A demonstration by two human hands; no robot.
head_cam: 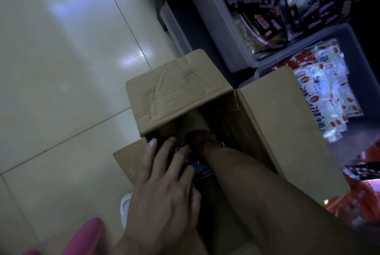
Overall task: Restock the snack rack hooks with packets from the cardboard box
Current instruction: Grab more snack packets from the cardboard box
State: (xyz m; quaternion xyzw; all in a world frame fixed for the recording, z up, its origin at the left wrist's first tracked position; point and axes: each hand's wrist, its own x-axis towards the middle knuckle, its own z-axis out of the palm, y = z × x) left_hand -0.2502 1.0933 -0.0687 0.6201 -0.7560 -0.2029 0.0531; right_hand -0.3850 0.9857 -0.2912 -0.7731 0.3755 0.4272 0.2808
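Packets: dark blue glossy snack packets (198, 165) lie deep inside the box, near its left wall, mostly hidden by both hands; their print is too dim to read.
Box: the brown corrugated cardboard box (273, 114) stands open on the floor, flaps folded out to the far, left and right sides.
Left hand: the left hand (164, 178) reaches over the box's left flap, fingers straight and spread, fingertips (183, 149) resting on top of the blue packets; it curls round nothing.
Right hand: the right hand (200, 139) is sunk in the shadowed middle of the box, just beyond the packets, forearm running in from the near right corner. Whether it grips a packet cannot be told; the fingers are lost in the dark.
Floor: pale glossy cream floor tiles (61, 69) with dark joints fill the left side.
Bins: a clear plastic bin of dark-wrapped snacks (213, 18) sits beyond the box's far right corner; a grey plastic bin of white-and-orange sachets (355, 53) touches the right flap.
Sleeve: a pink sleeve (86, 236) shows at the bottom left edge.
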